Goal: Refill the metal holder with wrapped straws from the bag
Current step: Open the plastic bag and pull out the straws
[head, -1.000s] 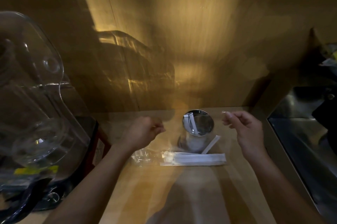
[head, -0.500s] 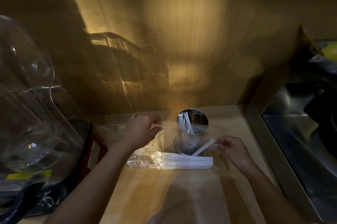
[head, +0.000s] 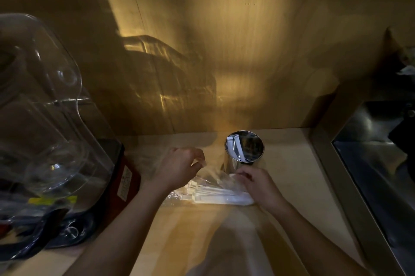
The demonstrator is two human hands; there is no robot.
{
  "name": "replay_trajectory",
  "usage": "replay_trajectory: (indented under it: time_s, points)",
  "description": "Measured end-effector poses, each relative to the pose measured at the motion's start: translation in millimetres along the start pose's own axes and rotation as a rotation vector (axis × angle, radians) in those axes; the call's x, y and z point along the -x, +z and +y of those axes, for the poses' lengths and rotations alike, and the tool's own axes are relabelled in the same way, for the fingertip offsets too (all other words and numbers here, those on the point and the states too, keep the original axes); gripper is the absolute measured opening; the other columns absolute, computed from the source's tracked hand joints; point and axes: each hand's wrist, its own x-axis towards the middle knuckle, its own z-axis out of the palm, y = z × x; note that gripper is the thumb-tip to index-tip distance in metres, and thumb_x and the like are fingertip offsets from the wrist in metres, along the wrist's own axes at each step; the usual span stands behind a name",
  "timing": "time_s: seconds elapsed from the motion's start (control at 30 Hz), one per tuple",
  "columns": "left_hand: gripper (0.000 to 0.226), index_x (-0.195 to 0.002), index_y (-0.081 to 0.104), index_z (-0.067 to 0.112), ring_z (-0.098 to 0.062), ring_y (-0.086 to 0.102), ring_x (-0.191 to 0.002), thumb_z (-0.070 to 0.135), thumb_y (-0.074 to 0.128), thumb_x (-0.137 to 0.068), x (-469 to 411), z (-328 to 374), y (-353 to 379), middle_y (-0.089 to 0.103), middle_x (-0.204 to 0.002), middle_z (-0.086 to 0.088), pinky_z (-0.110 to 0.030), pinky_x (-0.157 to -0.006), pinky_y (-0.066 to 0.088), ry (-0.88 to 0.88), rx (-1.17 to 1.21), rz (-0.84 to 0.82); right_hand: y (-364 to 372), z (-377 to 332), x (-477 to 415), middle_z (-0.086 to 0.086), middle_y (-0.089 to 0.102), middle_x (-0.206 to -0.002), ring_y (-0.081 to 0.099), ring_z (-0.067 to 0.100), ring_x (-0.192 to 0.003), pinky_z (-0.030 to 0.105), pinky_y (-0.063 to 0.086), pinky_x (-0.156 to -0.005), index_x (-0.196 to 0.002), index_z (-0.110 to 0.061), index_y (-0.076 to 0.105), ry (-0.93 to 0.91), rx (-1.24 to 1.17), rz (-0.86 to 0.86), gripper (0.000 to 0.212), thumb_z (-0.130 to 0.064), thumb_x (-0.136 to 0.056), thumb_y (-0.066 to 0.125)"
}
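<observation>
A shiny metal holder [head: 233,163] stands upright near the back of the wooden counter, with a few white wrapped straws [head: 235,148] leaning inside it. Just in front of it lies a clear plastic bag [head: 177,197] holding a bundle of white wrapped straws [head: 215,195]. My left hand [head: 179,168] pinches the upper edge of the bag's clear plastic, lifted a little off the counter. My right hand [head: 258,183] rests on the right end of the straw bundle, fingers curled over it, close to the holder's base.
A large clear plastic cover [head: 40,118] over a dark machine with a red side [head: 125,181] fills the left. A steel sink [head: 381,163] with a raised metal rim lies at the right. A wooden wall closes the back. Bare counter [head: 202,242] stretches toward me.
My right hand dropped from beside the holder's rim to the right end of the straw bundle. My left hand took hold of the bag's plastic. The single loose straw against the holder is out of sight.
</observation>
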Motion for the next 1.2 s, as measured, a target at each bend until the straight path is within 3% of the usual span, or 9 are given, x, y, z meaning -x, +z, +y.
replay_trajectory:
  time_s: [0.17,0.3,0.43,0.6,0.73,0.83,0.97,1.07,1.2]
  points:
    - [0.015,-0.095,0.066,0.021,-0.021,0.064,-0.096,0.031,0.061,-0.085,6.0,-7.0,0.9,0.071,-0.103,0.001,-0.033,-0.085,0.045,-0.014,0.002,-0.008,14.3,-6.5,-6.2,-0.010,0.060,-0.076,0.052,0.008,-0.071,0.032,0.039,-0.073,-0.088,-0.013,0.068,-0.076,0.125,-0.082,0.011,-0.018,-0.087,0.058]
    - [0.016,-0.094,0.066,0.022,-0.022,0.063,-0.094,0.033,0.058,-0.087,10.7,-6.5,7.5,0.070,-0.101,0.001,-0.031,-0.082,0.041,-0.025,-0.004,-0.003,28.8,-12.5,-12.2,-0.005,0.060,-0.077,0.051,0.010,-0.070,0.010,0.035,-0.063,-0.085,-0.009,0.069,-0.146,0.108,-0.131,0.011,-0.007,-0.084,0.059]
    - [0.018,-0.100,0.064,0.023,-0.019,0.061,-0.100,0.033,0.057,-0.087,14.4,-10.4,13.8,0.069,-0.106,0.002,-0.030,-0.088,0.034,-0.051,-0.061,0.007,48.6,-14.7,-23.2,0.002,0.056,-0.080,0.051,0.015,-0.075,0.024,0.037,-0.071,-0.083,-0.007,0.070,-0.108,0.089,-0.118,0.009,-0.011,-0.082,0.062]
    - [0.018,-0.101,0.065,0.025,-0.020,0.061,-0.100,0.031,0.052,-0.089,23.6,-21.4,15.6,0.067,-0.106,0.002,-0.044,-0.105,0.033,-0.110,-0.230,-0.008,70.1,-21.0,-30.3,0.007,0.059,-0.080,0.054,0.019,-0.079,0.028,0.036,-0.073,-0.080,-0.003,0.068,-0.085,0.097,-0.184,0.011,-0.010,-0.082,0.060]
    - [0.017,-0.092,0.071,0.020,-0.026,0.064,-0.093,0.016,0.055,-0.086,34.3,-35.8,9.1,0.071,-0.099,-0.003,-0.040,-0.092,0.045,-0.220,-0.078,0.130,60.4,-17.5,-20.3,0.007,0.059,-0.070,0.052,0.017,-0.069,0.030,0.036,-0.066,-0.074,-0.006,0.061,-0.037,-0.049,-0.060,0.012,-0.010,-0.086,0.058]
    - [0.015,-0.091,0.072,0.017,-0.027,0.066,-0.089,0.013,0.059,-0.085,39.5,-43.5,2.6,0.074,-0.099,-0.004,-0.043,-0.087,0.049,-0.276,0.008,0.247,40.4,-13.9,-9.9,0.008,0.062,-0.076,0.057,0.022,-0.074,0.034,0.042,-0.070,-0.078,-0.009,0.057,-0.022,-0.136,0.042,0.011,-0.007,-0.089,0.053]
    - [0.015,-0.093,0.071,0.018,-0.024,0.062,-0.098,0.012,0.062,-0.082,33.8,-36.6,-0.1,0.071,-0.102,0.000,-0.046,-0.092,0.043,-0.205,0.105,0.230,26.8,-16.3,-6.3,0.003,0.065,-0.077,0.059,0.014,-0.074,0.022,0.042,-0.064,-0.079,-0.013,0.057,-0.003,-0.140,0.102,0.010,-0.010,-0.089,0.054]
    - [0.011,-0.089,0.071,0.024,-0.019,0.063,-0.098,0.029,0.064,-0.083,26.8,-28.0,1.9,0.071,-0.103,0.003,-0.044,-0.099,0.039,-0.150,0.082,0.060,23.4,-14.6,-8.9,0.007,0.064,-0.079,0.056,0.017,-0.074,0.028,0.040,-0.064,-0.081,-0.012,0.056,0.050,-0.050,0.020,0.006,-0.008,-0.085,0.058]
    - [0.013,-0.093,0.069,0.021,-0.021,0.063,-0.095,0.028,0.063,-0.084,21.4,-19.2,4.1,0.070,-0.104,0.002,-0.042,-0.095,0.041,-0.134,0.145,0.174,25.1,-15.7,-9.4,0.007,0.058,-0.082,0.053,0.018,-0.078,0.025,0.039,-0.069,-0.093,-0.006,0.064,-0.028,0.038,-0.139,0.011,-0.002,-0.083,0.060]
